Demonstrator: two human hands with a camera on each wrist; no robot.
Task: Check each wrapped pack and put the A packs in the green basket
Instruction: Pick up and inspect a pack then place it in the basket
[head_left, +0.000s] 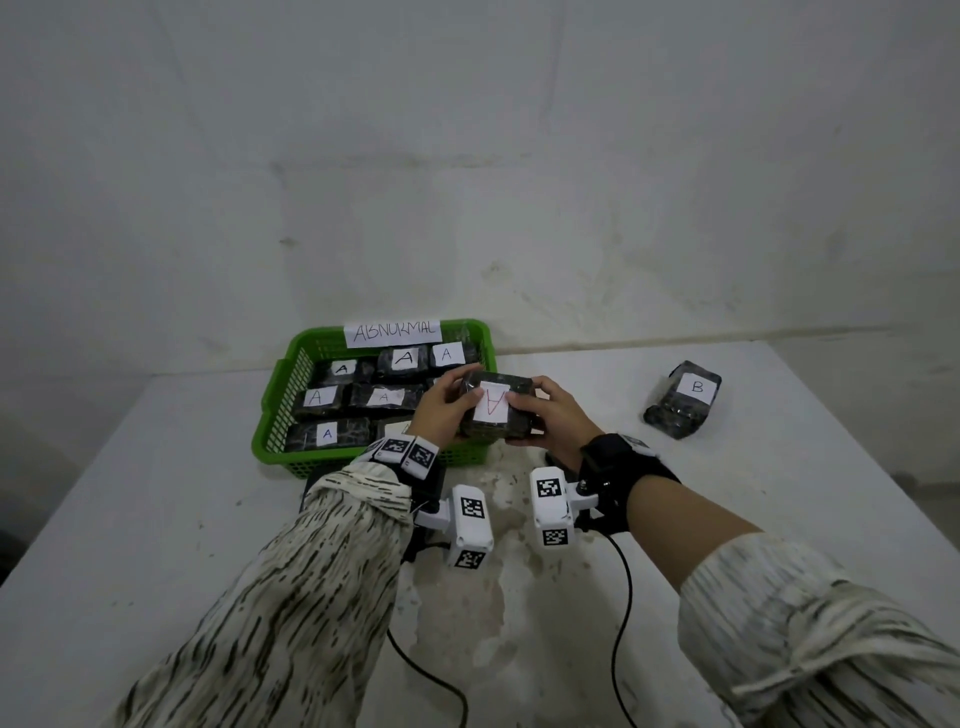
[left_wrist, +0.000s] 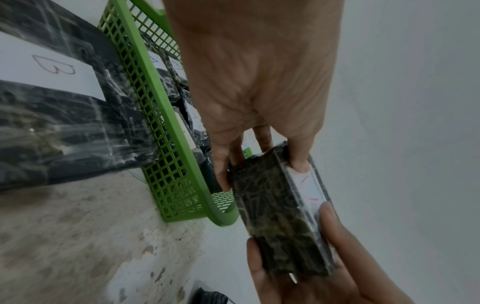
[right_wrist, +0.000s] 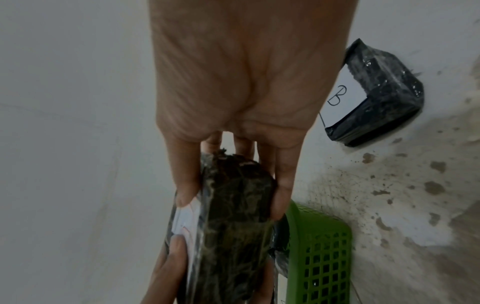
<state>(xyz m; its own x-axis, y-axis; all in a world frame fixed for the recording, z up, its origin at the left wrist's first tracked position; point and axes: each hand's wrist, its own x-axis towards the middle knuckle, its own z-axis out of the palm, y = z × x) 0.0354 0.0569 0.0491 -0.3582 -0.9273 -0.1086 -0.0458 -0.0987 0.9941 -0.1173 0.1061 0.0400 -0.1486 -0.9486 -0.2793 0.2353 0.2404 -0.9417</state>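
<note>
Both hands hold one dark wrapped pack (head_left: 511, 423) by its short ends, just above the near right corner of the green basket (head_left: 270, 415). Its white label with a red A faces up. My left hand (head_left: 457, 410) grips the left end, thumb on the label's edge. The right end is gripped by my right hand (head_left: 524, 418). In the left wrist view the pack (left_wrist: 275, 216) shows its side, with the thumb (left_wrist: 300, 164) on top. In the right wrist view fingers (right_wrist: 283, 185) wrap the pack (right_wrist: 239, 226). Several A packs (head_left: 405, 359) lie in the basket.
The basket carries a paper sign reading ABNORMAL (head_left: 392, 332). A B pack (head_left: 683, 400) lies on the white table at the right. Another B pack (left_wrist: 57, 107) lies against the basket's near outer wall, under my left arm. Black cables (head_left: 618, 623) trail toward me.
</note>
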